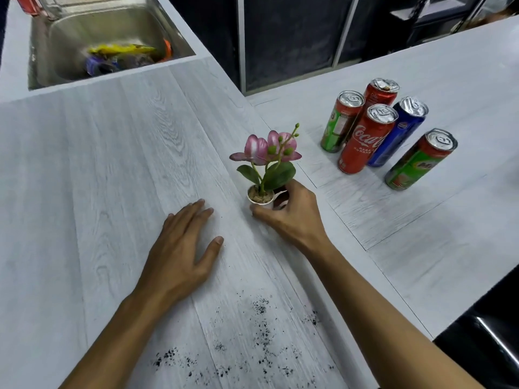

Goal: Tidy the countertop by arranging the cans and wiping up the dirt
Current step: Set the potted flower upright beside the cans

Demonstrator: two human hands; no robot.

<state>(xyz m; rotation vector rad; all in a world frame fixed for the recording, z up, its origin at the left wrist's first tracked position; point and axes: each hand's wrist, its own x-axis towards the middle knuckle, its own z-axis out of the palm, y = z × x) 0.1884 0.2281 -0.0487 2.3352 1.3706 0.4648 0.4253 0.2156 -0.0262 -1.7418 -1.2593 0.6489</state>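
Several drink cans stand upright in a cluster at the right of the pale wood-grain countertop (98, 169): a red Coca-Cola can (362, 144) in front, a second red can (379, 92) behind it, a blue can (398, 136), a green can (338, 124) on the left and a green Milo can (415, 164) nearest the right edge. Black dirt specks (261, 307) are scattered over the near counter. My right hand (292, 217) is wrapped around a small white flower pot (259, 197) holding a pink orchid. My left hand (182, 248) lies flat on the counter, holding nothing.
A steel sink (118, 29) at the back left holds crumpled wrappers (123, 56). A red object (26, 4) sits at the sink's far left corner. The counter drops off at the right front to a dark floor (483, 346); dark cabinets stand behind.
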